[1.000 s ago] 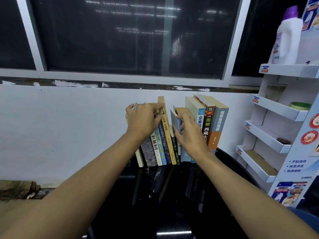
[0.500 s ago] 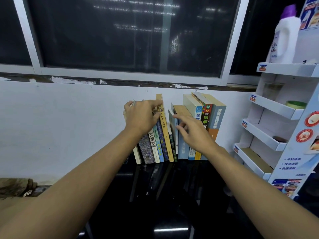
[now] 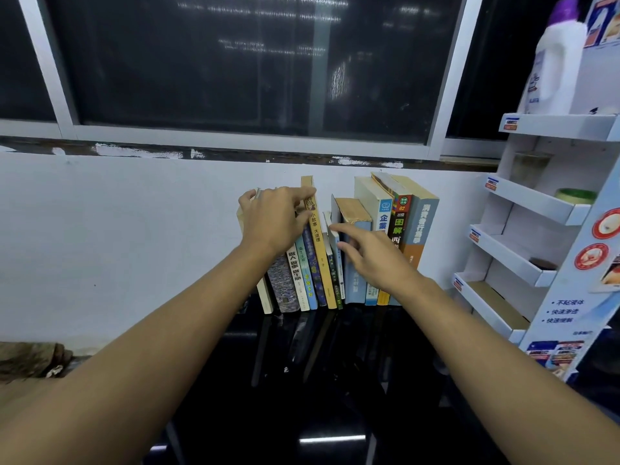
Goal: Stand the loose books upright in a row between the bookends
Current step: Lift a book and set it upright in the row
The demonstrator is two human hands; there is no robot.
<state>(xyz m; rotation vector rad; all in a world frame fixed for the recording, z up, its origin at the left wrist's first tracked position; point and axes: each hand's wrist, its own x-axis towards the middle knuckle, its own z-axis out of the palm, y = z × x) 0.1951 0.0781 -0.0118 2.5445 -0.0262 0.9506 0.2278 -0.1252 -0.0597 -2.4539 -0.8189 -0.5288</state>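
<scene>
A row of several books [image 3: 339, 263] stands on the glossy black table [image 3: 335, 380] against the white wall. The left books lean slightly left, among them a tall yellow book [image 3: 321, 260]. My left hand [image 3: 273, 221] clasps the tops of these left books, fingers over their far side and thumb on the yellow book. My right hand [image 3: 372, 256] hovers with spread, straight fingers, its index tip touching a thin white book [image 3: 332, 239] in the middle. Thicker books [image 3: 416, 226] stand upright on the right. No bookend is plainly visible.
A white cardboard display rack [image 3: 536, 229] stands close on the right, with a white detergent bottle [image 3: 553, 58] on its top shelf. A dark window [image 3: 235, 62] spans the wall above. Brown debris [image 3: 30, 359] lies at the far left.
My right hand let go of the thin middle book it pinched and opened, drawing back a little to the right. My left hand stayed on the left books.
</scene>
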